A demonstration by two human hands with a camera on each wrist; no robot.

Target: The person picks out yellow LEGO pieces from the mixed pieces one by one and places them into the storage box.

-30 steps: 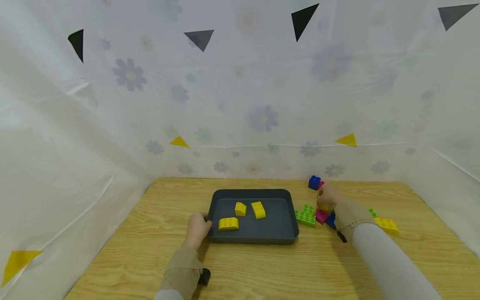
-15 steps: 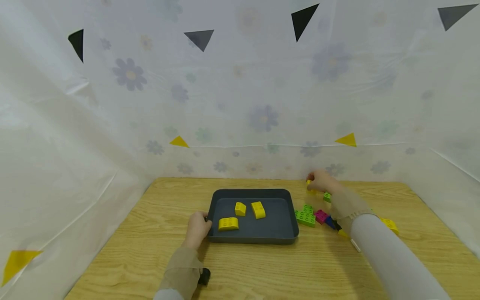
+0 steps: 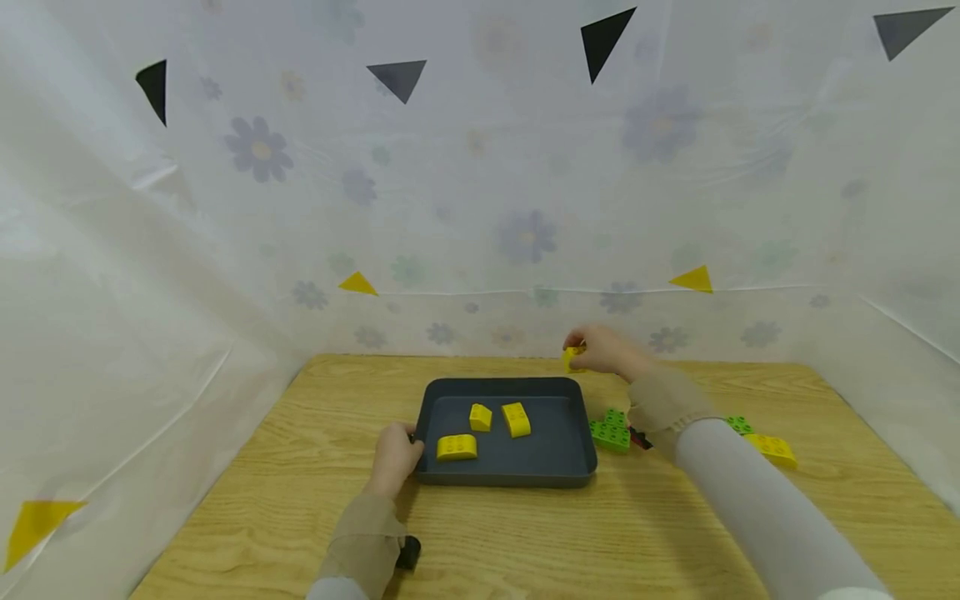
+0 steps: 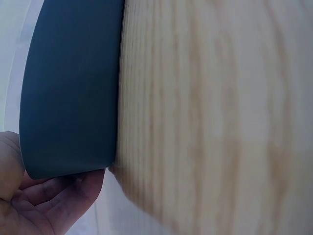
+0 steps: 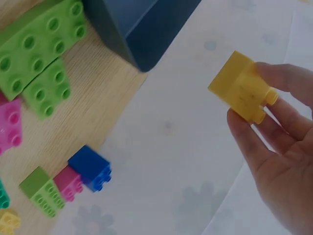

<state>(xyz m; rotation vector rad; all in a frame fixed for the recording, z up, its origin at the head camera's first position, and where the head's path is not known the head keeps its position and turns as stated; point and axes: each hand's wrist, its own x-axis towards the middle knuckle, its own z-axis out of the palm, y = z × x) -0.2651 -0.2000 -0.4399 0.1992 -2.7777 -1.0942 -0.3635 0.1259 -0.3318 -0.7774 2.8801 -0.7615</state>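
Note:
My right hand (image 3: 609, 350) pinches a yellow toy brick (image 5: 240, 87) between thumb and fingers, held up beyond the far right corner of the dark grey tray (image 3: 551, 450). Two studs and a sloped side show on this brick in the right wrist view. At the tray's left side my left hand (image 3: 396, 457) grips the wall, its fingers (image 4: 80, 196) bent against the outside. Inside the tray lie three yellow bricks: a rounded one (image 3: 457, 447) near the front left, a small one (image 3: 481, 418) behind it, and another (image 3: 516, 420) near the middle.
Green bricks (image 3: 611, 432) lie close to the tray's right side. A yellow brick (image 3: 774, 450) sits farther right on the wooden table (image 3: 495, 533). Blue (image 5: 90, 169), pink (image 5: 68, 182) and green bricks stand in a row. A flowered sheet hangs behind the table.
My right hand has lifted the yellow brick out of the pile on the right and carried it left, up to the tray's far right corner. The left hand and the tray have stayed put.

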